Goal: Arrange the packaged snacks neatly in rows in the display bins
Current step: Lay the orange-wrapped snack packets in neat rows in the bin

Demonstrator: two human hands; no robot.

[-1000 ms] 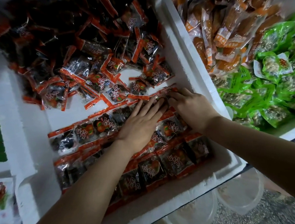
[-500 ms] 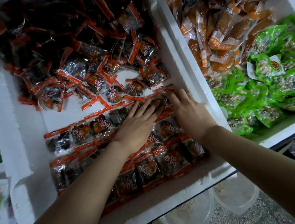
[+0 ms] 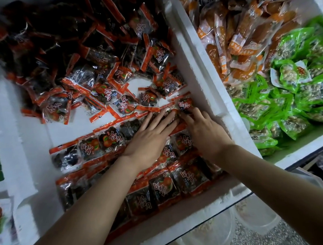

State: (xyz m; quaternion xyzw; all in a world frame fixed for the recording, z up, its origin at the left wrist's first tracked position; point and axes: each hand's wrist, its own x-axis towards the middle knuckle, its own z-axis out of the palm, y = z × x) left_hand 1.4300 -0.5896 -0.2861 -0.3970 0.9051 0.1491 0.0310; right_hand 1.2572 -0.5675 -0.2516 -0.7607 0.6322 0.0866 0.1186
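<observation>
A white foam bin holds many small dark snack packets with orange-red edges. Near the front they lie in rows; farther back they form a loose pile. My left hand lies flat, fingers straight, pressing on packets of the upper row. Beside it, my right hand rests on the same row close to the bin's right wall, its fingertips touching a packet at the row's far right end.
To the right, a second foam bin holds orange packets and green packets. Clear plastic tubs sit below the bins' front edge. Bare white bin floor shows left of the rows.
Both hands have stayed on the upper row, with the fingers shifting slightly toward the packet at the right end. The camera view moved a little.
</observation>
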